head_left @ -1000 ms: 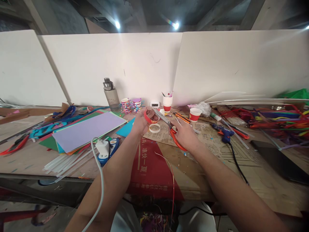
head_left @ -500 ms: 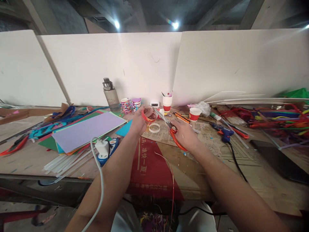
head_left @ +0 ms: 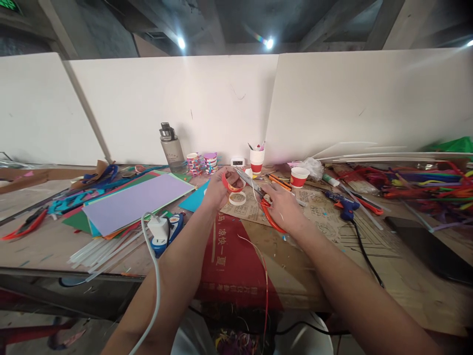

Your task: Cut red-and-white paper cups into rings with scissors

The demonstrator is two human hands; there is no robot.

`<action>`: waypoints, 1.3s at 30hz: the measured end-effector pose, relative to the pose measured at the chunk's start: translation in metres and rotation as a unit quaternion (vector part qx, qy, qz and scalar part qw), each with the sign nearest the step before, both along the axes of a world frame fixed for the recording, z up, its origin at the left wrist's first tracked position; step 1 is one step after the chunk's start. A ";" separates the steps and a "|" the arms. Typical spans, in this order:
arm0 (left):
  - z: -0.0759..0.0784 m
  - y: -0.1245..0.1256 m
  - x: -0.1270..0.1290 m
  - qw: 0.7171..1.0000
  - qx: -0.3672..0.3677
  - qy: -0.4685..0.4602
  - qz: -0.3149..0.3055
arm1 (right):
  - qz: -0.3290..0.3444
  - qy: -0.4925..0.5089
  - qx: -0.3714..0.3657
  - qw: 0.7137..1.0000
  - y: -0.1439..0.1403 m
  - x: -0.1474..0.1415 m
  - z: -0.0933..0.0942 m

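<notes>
Head view puts the red paper ring (head_left: 229, 183) at the centre of your work: your left hand (head_left: 218, 190) pinches it between thumb and fingertips, raised just above the surface (head_left: 44, 241), so that grip is closed on the ring. Your right hand (head_left: 283, 209) has its fingers through the orange handles of the scissors (head_left: 258, 195), its grip wrapped around them, and the steel blades point up and left with their tips at the ring's right edge. Whether the blades are parted or shut you cannot tell at this size.

Just below the ring lies a white tape roll (head_left: 237, 198), flat on a printed brown sheet beside a red triangular paper (head_left: 231, 256). To your left a lilac sheet (head_left: 136, 199) tops a stack of coloured paper, with a white charger plug (head_left: 158, 229) and clear glue sticks (head_left: 99, 249) near it. Behind the hands stand a grey water bottle (head_left: 173, 149), a red-and-white paper cup (head_left: 298, 176) and a small digital clock (head_left: 237, 161) against the white boards. To your right lies a blue glue gun (head_left: 342, 206) with its black cord, and farther off a heap of coloured pipe cleaners (head_left: 424, 185).
</notes>
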State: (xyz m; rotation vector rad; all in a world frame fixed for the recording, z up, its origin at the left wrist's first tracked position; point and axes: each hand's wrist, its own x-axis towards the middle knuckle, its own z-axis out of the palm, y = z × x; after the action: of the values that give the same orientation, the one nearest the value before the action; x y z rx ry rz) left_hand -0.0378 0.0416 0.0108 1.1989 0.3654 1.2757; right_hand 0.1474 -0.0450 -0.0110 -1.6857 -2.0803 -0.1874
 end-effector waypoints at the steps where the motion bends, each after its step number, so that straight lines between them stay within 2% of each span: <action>1: 0.000 0.000 0.000 1.000 -0.001 -0.001 -0.002 | -0.001 -0.002 -0.001 1.000 0.000 0.000 0.000; 10: 0.004 -0.003 -0.001 0.999 0.002 0.038 0.001 | 0.010 0.024 0.011 1.000 0.001 0.000 0.001; 17: 0.005 -0.002 -0.004 0.998 0.010 0.051 -0.033 | 0.066 0.133 0.060 0.987 0.010 0.007 -0.004; 19: 0.005 -0.003 -0.004 0.998 -0.004 0.042 -0.038 | 0.021 0.118 0.030 0.992 0.012 0.013 -0.006; 21: 0.006 -0.004 -0.004 0.999 -0.027 0.030 -0.033 | -0.081 0.061 -0.047 0.994 0.013 0.020 -0.008; 24: 0.007 -0.006 -0.002 0.998 -0.064 0.016 -0.015 | -0.191 -0.012 -0.148 0.970 0.015 0.028 -0.013; 27: 0.007 -0.007 0.001 0.997 -0.075 0.007 0.000 | -0.214 -0.050 -0.166 0.961 0.017 0.031 -0.017; 29: 0.004 -0.008 0.003 0.998 -0.055 0.000 0.008 | -0.213 -0.060 -0.168 0.961 0.018 0.031 -0.017; 31: 0.000 -0.007 0.005 0.999 -0.016 -0.002 0.043 | -0.215 -0.056 -0.188 0.957 0.019 0.031 -0.016; 33: -0.004 -0.005 0.006 0.992 0.041 0.007 0.122 | -0.223 -0.051 -0.212 0.950 0.021 0.031 -0.014; 36: -0.008 -0.004 0.006 0.962 0.130 0.029 0.240 | -0.225 -0.054 -0.226 0.946 0.022 0.032 -0.013; 39: -0.009 -0.004 0.008 0.949 0.165 0.042 0.267 | -0.215 -0.057 -0.225 0.949 0.022 0.034 -0.012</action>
State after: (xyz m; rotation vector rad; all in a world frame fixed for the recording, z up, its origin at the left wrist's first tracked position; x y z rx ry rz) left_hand -0.0300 0.0373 0.0016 1.5005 0.5838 1.8077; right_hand 0.1813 -0.0230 -0.0230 -2.4504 -1.9024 0.0676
